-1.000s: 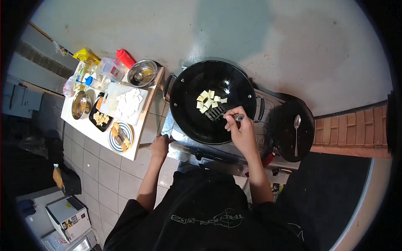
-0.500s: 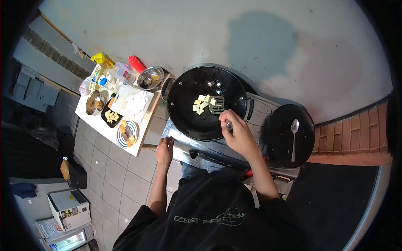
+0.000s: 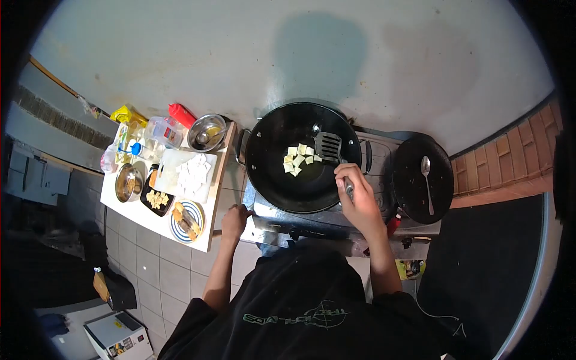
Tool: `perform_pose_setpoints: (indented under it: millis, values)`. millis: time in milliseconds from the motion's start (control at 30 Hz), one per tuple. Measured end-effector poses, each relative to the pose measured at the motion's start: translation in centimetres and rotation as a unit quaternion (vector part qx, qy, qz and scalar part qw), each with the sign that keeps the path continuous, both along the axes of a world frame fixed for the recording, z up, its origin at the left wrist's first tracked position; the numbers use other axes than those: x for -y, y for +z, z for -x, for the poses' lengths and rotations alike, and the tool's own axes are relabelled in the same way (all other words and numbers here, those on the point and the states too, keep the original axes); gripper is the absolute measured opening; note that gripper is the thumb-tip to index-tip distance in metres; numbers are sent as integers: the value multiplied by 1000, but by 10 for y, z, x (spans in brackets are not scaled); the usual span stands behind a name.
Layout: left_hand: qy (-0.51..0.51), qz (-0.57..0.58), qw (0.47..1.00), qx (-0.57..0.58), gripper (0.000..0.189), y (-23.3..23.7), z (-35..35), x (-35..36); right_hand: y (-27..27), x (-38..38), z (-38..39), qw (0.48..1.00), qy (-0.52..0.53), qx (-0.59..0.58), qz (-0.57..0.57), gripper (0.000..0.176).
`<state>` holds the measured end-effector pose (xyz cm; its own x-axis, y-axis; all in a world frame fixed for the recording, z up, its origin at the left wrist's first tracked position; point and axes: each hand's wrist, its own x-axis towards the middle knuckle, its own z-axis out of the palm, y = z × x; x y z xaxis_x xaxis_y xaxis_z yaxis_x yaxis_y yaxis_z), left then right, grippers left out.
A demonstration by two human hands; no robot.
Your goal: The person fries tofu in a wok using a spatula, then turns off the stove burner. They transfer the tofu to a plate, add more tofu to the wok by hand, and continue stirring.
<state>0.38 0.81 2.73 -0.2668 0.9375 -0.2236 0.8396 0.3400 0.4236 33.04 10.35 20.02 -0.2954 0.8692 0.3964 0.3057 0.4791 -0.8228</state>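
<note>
My right hand (image 3: 362,201) grips the handle of a slotted spatula (image 3: 328,146). The spatula's dark slotted head is inside a black wok (image 3: 282,195), beside several pale, square-cut food pieces (image 3: 298,159) lying on the wok's bottom. The wok stands on a gas stove (image 3: 324,223). At the stove's left front corner is my left hand (image 3: 234,222), its fingers curled in and its thumb toward the metal edge. Whatever may be inside those fingers is hidden.
Right of the wok, a spoon (image 3: 428,186) lies on a black round pan (image 3: 414,162). The left-hand table (image 3: 135,213) bears a white cutting board (image 3: 168,174), a steel bowl (image 3: 207,133), a striped plate (image 3: 179,231), a red squeeze bottle (image 3: 182,115) and other containers.
The spatula head has shifted up and right, away from the food pieces, which sit slightly spread. The camera view has turned, and my left hand remains by the stove corner with fingers more curled.
</note>
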Motion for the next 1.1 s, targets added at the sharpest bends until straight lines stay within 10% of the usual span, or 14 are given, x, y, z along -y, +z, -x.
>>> perform_pose_setpoints:
  millis: [1100]
  values:
    - [-11, 31, 999, -38, 25, 18, -21, 3, 0, -16, 10, 993, -24, 90, 66, 20]
